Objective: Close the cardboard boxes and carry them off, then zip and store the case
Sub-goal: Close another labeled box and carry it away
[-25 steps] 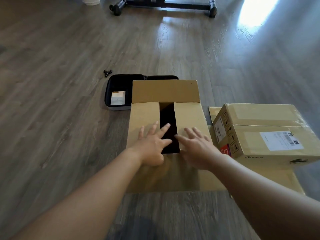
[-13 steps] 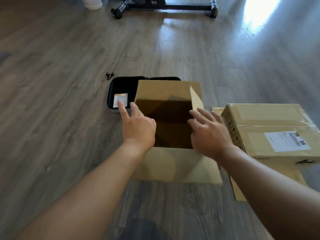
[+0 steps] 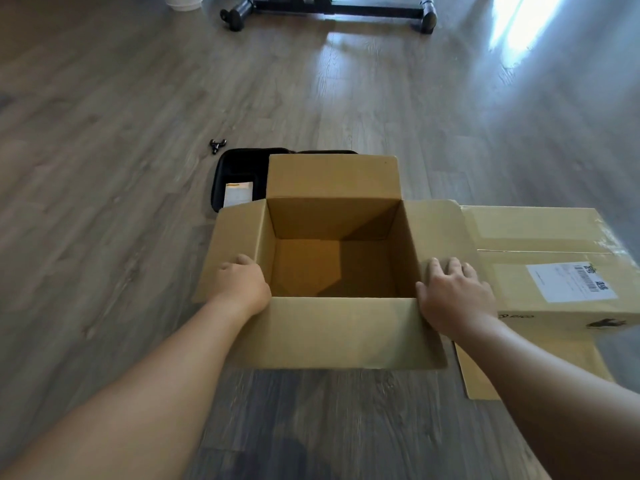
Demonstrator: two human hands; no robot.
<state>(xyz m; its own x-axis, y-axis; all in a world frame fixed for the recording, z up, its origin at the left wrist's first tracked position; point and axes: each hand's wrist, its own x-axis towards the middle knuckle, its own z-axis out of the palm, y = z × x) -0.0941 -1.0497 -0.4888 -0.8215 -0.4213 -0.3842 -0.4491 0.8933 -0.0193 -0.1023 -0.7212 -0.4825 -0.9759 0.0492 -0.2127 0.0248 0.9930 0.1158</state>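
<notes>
Head view: an open box [image 3: 341, 271] stands on the floor [image 3: 104, 168] right before the person, all four flaps spread, its inside looking empty; the left hand [image 3: 242, 285] rests on the left flap [image 3: 230, 244] with fingers curled over the flap's edge, gripping it as far as I can tell; the right hand [image 3: 453, 292] lies on the right flap [image 3: 436, 230] with fingers straight and spread, pressing rather than gripping; a taped box [image 3: 554, 265] with a label [image 3: 571, 282] sits just beside on the right, on a flat sheet of cardboard [image 3: 526, 368]; behind the open box lies the black case [image 3: 239, 174], unzipped, a card inside, partly hidden by the far flap; a small black part [image 3: 217, 145] lies near it; a black stand [image 3: 329, 8] is well apart at the far end. I judge the open box light and fairly stiff, though its flaps bend readily at the creases; fold each by its free edge, and for carrying take it low under opposite sides; the taped box may weigh more; the case looks semi-rigid and its zip wants one hand steadying the shell.
</notes>
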